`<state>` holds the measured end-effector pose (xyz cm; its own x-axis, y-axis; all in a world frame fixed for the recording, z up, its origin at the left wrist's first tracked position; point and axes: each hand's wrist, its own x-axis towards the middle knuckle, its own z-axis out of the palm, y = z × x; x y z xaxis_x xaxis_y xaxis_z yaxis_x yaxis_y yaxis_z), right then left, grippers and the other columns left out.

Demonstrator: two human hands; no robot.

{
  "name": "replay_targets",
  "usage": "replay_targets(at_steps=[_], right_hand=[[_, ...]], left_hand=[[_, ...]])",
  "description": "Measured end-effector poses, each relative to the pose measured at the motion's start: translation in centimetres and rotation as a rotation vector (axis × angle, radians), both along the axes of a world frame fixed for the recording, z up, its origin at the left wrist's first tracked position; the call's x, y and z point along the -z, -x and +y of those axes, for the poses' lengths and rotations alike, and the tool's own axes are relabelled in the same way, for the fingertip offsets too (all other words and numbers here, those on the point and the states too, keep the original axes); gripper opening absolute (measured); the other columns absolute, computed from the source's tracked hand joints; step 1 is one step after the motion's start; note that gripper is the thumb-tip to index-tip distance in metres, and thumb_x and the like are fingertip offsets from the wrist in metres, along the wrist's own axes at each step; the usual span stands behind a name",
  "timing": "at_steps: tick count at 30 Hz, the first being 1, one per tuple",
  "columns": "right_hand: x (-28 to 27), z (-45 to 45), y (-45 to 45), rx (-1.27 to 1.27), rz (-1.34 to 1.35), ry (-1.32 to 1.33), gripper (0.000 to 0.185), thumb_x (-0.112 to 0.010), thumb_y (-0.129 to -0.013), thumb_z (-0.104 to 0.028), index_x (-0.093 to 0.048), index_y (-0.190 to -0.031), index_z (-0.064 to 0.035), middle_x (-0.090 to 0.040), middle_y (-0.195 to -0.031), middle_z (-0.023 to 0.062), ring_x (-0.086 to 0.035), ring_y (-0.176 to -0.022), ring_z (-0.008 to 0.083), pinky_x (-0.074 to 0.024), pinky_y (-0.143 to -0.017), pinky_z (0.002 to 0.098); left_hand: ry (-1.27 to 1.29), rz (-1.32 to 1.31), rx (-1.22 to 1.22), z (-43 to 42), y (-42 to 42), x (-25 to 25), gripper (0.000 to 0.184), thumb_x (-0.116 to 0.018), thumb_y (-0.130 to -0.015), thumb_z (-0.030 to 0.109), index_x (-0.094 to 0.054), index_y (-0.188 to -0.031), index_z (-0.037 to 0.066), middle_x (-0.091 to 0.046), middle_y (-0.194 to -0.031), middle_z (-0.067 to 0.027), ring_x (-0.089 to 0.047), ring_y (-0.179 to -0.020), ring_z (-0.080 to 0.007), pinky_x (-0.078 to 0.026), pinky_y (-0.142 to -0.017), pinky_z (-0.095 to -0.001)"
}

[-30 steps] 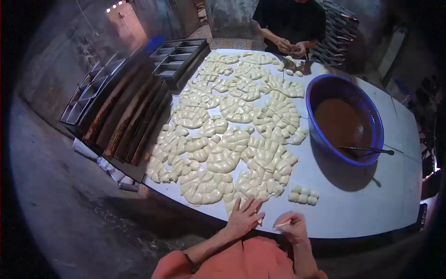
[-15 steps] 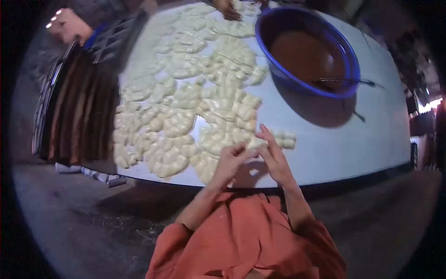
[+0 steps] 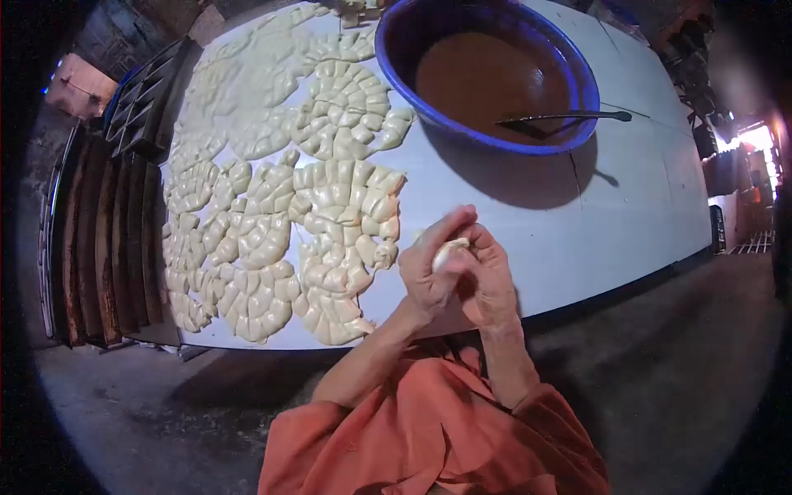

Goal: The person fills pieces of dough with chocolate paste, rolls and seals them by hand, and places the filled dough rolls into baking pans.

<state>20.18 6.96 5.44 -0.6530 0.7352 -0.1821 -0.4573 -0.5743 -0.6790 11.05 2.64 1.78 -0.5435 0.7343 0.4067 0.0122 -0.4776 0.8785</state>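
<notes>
A small pale piece of dough (image 3: 450, 256) sits between my two cupped hands, just above the table's near edge. My left hand (image 3: 423, 272) curls round it from the left. From the other side my right hand (image 3: 492, 285) closes on it, fingers bent over the top. Part of the piece is hidden by the fingers. Left of my hands, many pieces of dough (image 3: 330, 198) lie pressed side by side in rounded clusters on the white table (image 3: 462, 186).
A large blue basin (image 3: 528, 147) of brown filling stands at the back right, a dark-handled spatula (image 3: 569, 117) resting across its rim. Dark trays (image 3: 103, 239) stand on edge at the left. Bright light enters by an opening (image 3: 759, 144) at far right.
My view has turned, so the basin and dough clusters appear further left. My hands have drawn closer together, from pinching the dough with fingertips to cupping it between the palms.
</notes>
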Motion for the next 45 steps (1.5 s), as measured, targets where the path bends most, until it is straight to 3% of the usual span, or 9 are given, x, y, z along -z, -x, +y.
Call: replay_targets(at_steps=[7, 9, 10, 18, 22, 26, 33, 38, 45], right_hand=[[-2.4, 6.4, -0.2, -0.143, 0.117, -0.105, 0.016, -0.067, -0.095, -0.012, -0.056, -0.105, -0.0076, -0.060, -0.097, 0.0002, -0.059, -0.091, 0.0084, -0.0501, -0.079, 0.0238], [-3.3, 10.9, 0.5, 0.053, -0.125, -0.407, 0.013, -0.064, -0.097, -0.016, -0.056, -0.104, -0.0085, -0.060, -0.093, -0.0013, -0.059, -0.082, 0.0068, -0.0502, -0.070, 0.0227], [-4.8, 13.2, 0.9, 0.057, -0.219, -0.447, 0.013, -0.063, -0.097, -0.018, -0.057, -0.103, -0.0085, -0.061, -0.090, -0.0007, -0.059, -0.079, 0.0068, -0.0490, -0.068, 0.0223], [-1.5, 25.8, 5.4, -0.617, -1.333, -1.367, 0.026, -0.057, -0.092, -0.029, -0.060, -0.099, -0.0036, -0.066, -0.091, 0.0095, -0.064, -0.084, 0.0211, -0.0490, -0.076, 0.0358], [-3.0, 25.7, 5.7, -0.818, -1.208, -1.193, 0.034, -0.056, -0.089, -0.030, -0.063, -0.104, -0.0009, -0.068, -0.103, 0.0183, -0.064, -0.098, 0.0302, -0.0466, -0.086, 0.0407], [0.0, 26.5, 5.9, -0.814, -1.214, -1.425, 0.033, -0.057, -0.092, -0.031, -0.062, -0.103, -0.0006, -0.067, -0.095, 0.0114, -0.064, -0.092, 0.0222, -0.0477, -0.081, 0.0363], [-5.8, 22.3, 4.2, -0.277, -0.421, -0.435, 0.014, -0.058, -0.099, -0.022, -0.058, -0.102, -0.0093, -0.065, -0.088, 0.0021, -0.067, -0.078, 0.0107, -0.0534, -0.063, 0.0221], [-2.8, 17.7, 2.7, -0.102, -0.200, -0.307, 0.014, -0.059, -0.100, -0.021, -0.055, -0.106, -0.0084, -0.066, -0.090, 0.0036, -0.069, -0.074, 0.0112, -0.0588, -0.060, 0.0240], [-0.2, 12.5, -1.2, -0.105, -0.033, -0.180, 0.018, -0.062, -0.097, -0.013, -0.056, -0.112, -0.0079, -0.061, -0.100, 0.0004, -0.062, -0.089, 0.0059, -0.0555, -0.074, 0.0243]], left_hand=[[0.023, -0.196, 0.127, 2.3, -2.7, 1.3, 0.082, -0.079, -0.086, 0.029, -0.036, -0.148, -0.003, -0.051, -0.143, -0.0191, -0.060, -0.117, -0.0234, -0.053, -0.092, -0.0345], [0.272, -0.582, 0.337, 2.1, -2.7, 1.2, 0.080, -0.069, -0.094, 0.017, -0.020, -0.154, -0.001, -0.034, -0.153, -0.0200, -0.057, -0.122, -0.0215, -0.048, -0.100, -0.0325], [0.296, -0.569, 0.330, 1.8, -2.2, 0.3, 0.063, -0.061, -0.097, 0.008, -0.030, -0.151, -0.001, -0.047, -0.144, -0.0182, -0.060, -0.114, -0.0190, -0.050, -0.095, -0.0302], [0.577, -0.320, 0.263, 0.0, 3.0, 1.3, 0.041, -0.060, -0.100, 0.015, -0.052, -0.134, -0.006, -0.065, -0.121, -0.0156, -0.065, -0.101, -0.0151, -0.052, -0.089, -0.0268], [0.646, -0.339, 0.288, -1.0, 3.2, 0.9, 0.040, -0.061, -0.099, 0.016, -0.053, -0.133, -0.006, -0.067, -0.118, -0.0142, -0.065, -0.101, -0.0149, -0.052, -0.088, -0.0263], [0.669, -0.290, 0.297, -0.6, 2.9, 1.4, 0.037, -0.061, -0.100, 0.017, -0.057, -0.129, -0.004, -0.068, -0.116, -0.0130, -0.065, -0.099, -0.0138, -0.052, -0.086, -0.0256], [0.572, -0.283, 0.335, 2.9, 2.8, -0.6, 0.036, -0.057, -0.102, 0.024, -0.059, -0.126, -0.002, -0.066, -0.115, -0.0083, -0.065, -0.102, -0.0138, -0.052, -0.084, -0.0278], [0.314, -0.765, 0.392, 7.5, 2.2, -2.9, 0.038, -0.052, -0.103, 0.031, -0.060, -0.127, 0.002, -0.067, -0.116, -0.0048, -0.063, -0.107, -0.0149, -0.051, -0.093, -0.0344], [0.292, -0.854, 0.304, 6.2, 3.1, -0.2, 0.029, -0.063, -0.098, 0.024, -0.065, -0.116, 0.002, -0.070, -0.104, -0.0060, -0.068, -0.091, -0.0142, -0.055, -0.087, -0.0304]])
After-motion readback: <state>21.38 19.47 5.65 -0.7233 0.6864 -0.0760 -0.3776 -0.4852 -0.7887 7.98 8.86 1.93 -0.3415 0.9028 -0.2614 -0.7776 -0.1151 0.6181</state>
